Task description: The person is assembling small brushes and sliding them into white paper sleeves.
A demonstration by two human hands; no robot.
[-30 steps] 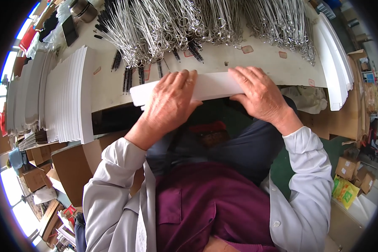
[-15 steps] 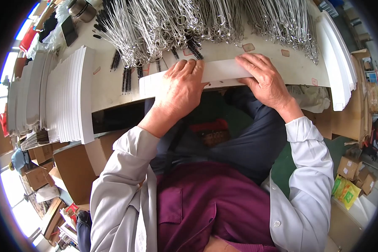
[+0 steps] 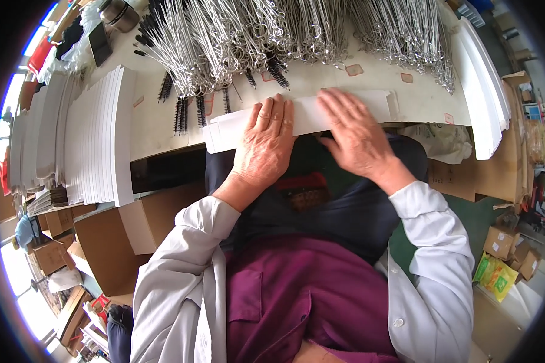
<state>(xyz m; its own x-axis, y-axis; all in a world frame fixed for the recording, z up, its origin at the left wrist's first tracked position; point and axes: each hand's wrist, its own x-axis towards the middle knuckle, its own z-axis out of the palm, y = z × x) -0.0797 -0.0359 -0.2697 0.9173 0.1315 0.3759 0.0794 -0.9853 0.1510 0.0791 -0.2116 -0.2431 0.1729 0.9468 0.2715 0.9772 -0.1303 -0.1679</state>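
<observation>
While both hands (image 3: 309,139) press it, white sleeve (image 3: 303,116) lies flat.

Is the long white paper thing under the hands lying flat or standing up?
Lying flat. The white card strip lies along the table's near edge, with the left hand and right hand pressed palm-down on it.
</observation>
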